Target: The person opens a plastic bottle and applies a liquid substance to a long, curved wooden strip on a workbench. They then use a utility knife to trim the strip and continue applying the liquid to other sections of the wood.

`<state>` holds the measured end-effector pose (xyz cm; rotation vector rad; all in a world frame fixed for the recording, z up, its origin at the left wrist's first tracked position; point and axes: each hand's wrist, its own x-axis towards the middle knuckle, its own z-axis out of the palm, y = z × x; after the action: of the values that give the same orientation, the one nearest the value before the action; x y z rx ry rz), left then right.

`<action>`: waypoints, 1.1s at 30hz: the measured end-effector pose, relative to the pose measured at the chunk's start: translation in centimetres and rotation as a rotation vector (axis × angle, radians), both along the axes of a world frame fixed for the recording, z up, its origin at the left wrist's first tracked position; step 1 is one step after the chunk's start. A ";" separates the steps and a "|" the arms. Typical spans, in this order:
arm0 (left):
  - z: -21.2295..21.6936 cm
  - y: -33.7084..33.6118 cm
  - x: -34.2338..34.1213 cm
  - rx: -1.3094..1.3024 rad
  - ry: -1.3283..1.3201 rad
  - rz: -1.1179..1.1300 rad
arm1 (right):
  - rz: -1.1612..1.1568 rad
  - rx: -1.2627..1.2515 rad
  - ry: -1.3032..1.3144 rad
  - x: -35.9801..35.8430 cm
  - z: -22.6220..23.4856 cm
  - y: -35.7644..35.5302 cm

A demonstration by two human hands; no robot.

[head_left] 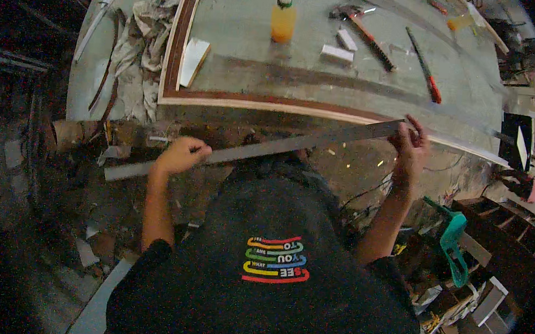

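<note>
A long, flat grey strip (295, 144) slants across in front of my body, its right end higher than its left. My left hand (182, 155) is closed around it, and the strip's left end sticks out past that hand. Near the other end, my right hand (412, 144) pinches the strip between thumb and fingers. Just beyond the strip lies a brown and cream L-shaped edging (254, 102), along the near and left sides of the grey-green table (246, 50). The strip's right end overlaps the table's near edge in view.
On the table are a bottle of orange-yellow liquid (282, 23), a hammer (372, 41), white blocks (338, 53), a red-handled tool (424, 66), a white board piece (194, 62) and a crumpled cloth (141, 48). A green plastic object (455, 241) stands at right among scraps.
</note>
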<state>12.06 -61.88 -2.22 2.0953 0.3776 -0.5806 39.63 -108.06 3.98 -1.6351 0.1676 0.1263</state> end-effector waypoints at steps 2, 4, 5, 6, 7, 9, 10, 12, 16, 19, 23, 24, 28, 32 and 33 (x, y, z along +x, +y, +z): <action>-1.4 0.4 -2.0 -0.162 0.169 -0.001 | 0.142 -0.030 -0.014 0.0 0.1 2.7; -3.2 0.6 -4.5 -0.041 0.171 0.005 | 0.257 0.070 0.043 -0.7 -0.1 6.2; -4.4 0.7 -5.9 0.013 0.171 0.010 | 0.324 0.155 0.079 -1.0 -0.1 8.0; -5.8 0.7 -7.4 0.050 0.190 0.045 | 0.354 0.174 0.127 -1.4 -0.3 10.1; -7.5 0.7 -8.8 0.075 0.192 0.074 | 0.473 0.115 0.050 -1.5 -0.3 12.0; -10.7 0.0 -12.0 0.098 0.168 0.175 | 0.702 0.014 -0.034 -1.9 -0.8 15.3; -12.1 -0.5 -13.3 0.097 0.135 0.247 | 0.708 0.052 0.105 -1.3 -1.2 16.7; -12.7 -0.3 -16.3 0.148 0.097 0.296 | 0.732 0.180 0.331 0.7 -3.2 19.9; -7.3 0.9 -21.0 0.375 0.049 0.459 | 0.468 1.034 1.287 9.4 -8.8 25.4; -2.8 3.6 -21.0 0.506 0.066 0.389 | 0.521 1.048 1.423 15.0 -13.2 31.2; 0.7 6.4 -18.3 0.496 -0.027 0.401 | 0.376 0.803 1.082 18.1 -14.5 36.4; 1.4 6.8 -17.3 0.474 -0.011 0.378 | 0.438 0.808 0.943 17.9 -14.0 36.1; 3.5 6.3 -8.4 0.430 -0.136 0.041 | 0.566 0.797 0.453 15.8 -9.6 25.3; 6.8 -0.5 1.7 0.462 -0.246 0.030 | 0.358 0.574 -0.060 10.4 -4.0 6.0; 7.7 -2.4 4.7 0.478 -0.174 -0.013 | 0.233 0.475 -0.083 8.7 -2.8 0.9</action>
<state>16.75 -64.28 5.51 2.5847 0.4340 -0.3303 48.28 -107.13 1.20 -1.1776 -0.1120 0.2556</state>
